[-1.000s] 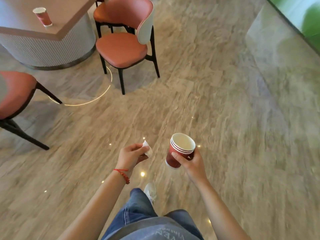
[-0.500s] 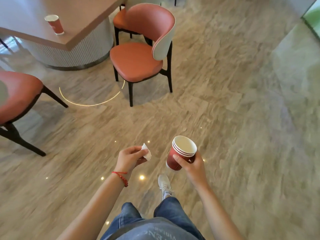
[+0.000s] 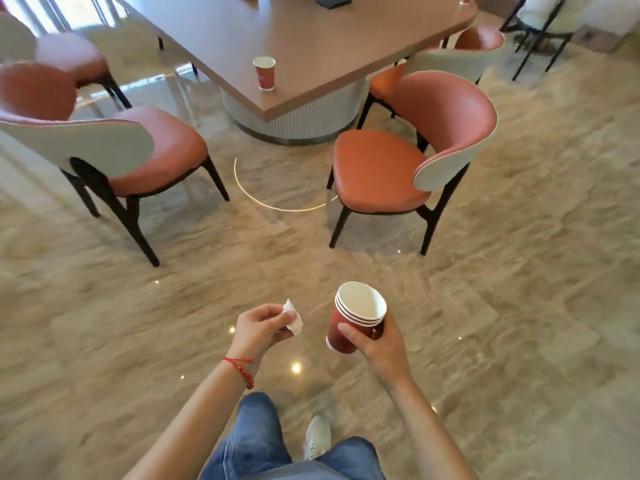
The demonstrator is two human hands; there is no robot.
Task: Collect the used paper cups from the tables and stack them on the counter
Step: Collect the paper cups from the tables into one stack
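Red nested paper cups (image 3: pixel 356 318), clamped in the right hand (image 3: pixel 377 344), could slip when reaching for the lone red paper cup (image 3: pixel 265 73); the left hand (image 3: pixel 259 327) pinches a crumpled white tissue (image 3: pixel 292 318).

Low in the frame, the stack of cups (image 3: pixel 349 323) is deep red outside with white rims and a cream-white inside. The crumpled tissue (image 3: pixel 292 318) is white. A red cord bracelet (image 3: pixel 240 368) circles one wrist; the jeans (image 3: pixel 256 441) are blue, the shoe (image 3: pixel 317 436) white. Upper centre, a red cup (image 3: pixel 265 72) stands on the brown table (image 3: pixel 329 46). The chairs (image 3: pixel 408 161) are orange-red with off-white backs and black legs. The floor (image 3: pixel 519 306) is veined beige.
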